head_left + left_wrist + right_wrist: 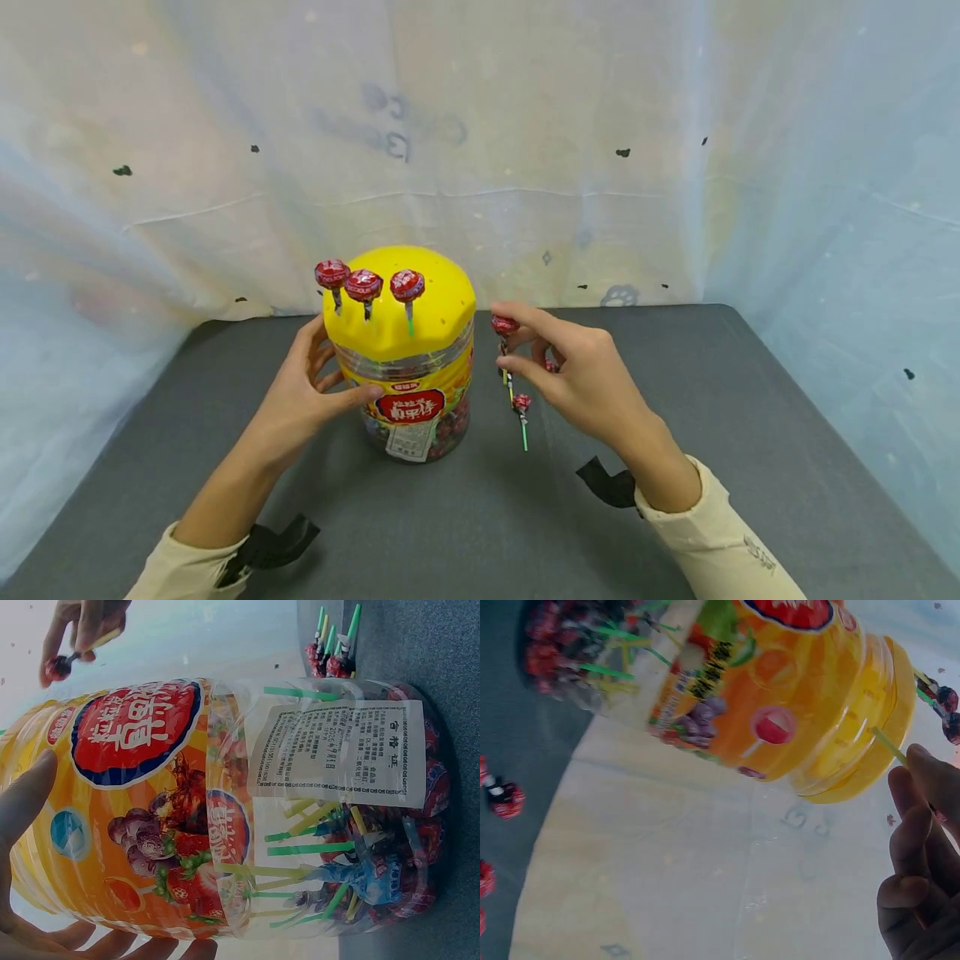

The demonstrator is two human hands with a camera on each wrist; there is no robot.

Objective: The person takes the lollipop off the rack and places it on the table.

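Note:
A clear plastic jar [442,408] with a yellow label and yellow lid [446,292] stands upright on the table. My left hand [296,400] holds it around the left side, thumb across the front label. Three red-wrapped lollipops [407,286] stand upright from the lid by their sticks. To the right of the lid, my right hand [581,367] pinches another red-wrapped lollipop [505,325], head up. Its pale yellow stick [887,742] overlaps the lid's edge in the right wrist view. Through the lower wall show many wrapped lollipops with green and yellow sticks [311,847].
More lollipops lie on the grey table [750,433], one with a green stick [524,433] just below my right hand and others partly hidden behind it. A pale printed curtain [525,125] hangs behind and at both sides. Dark straps [281,542] dangle at both wrists.

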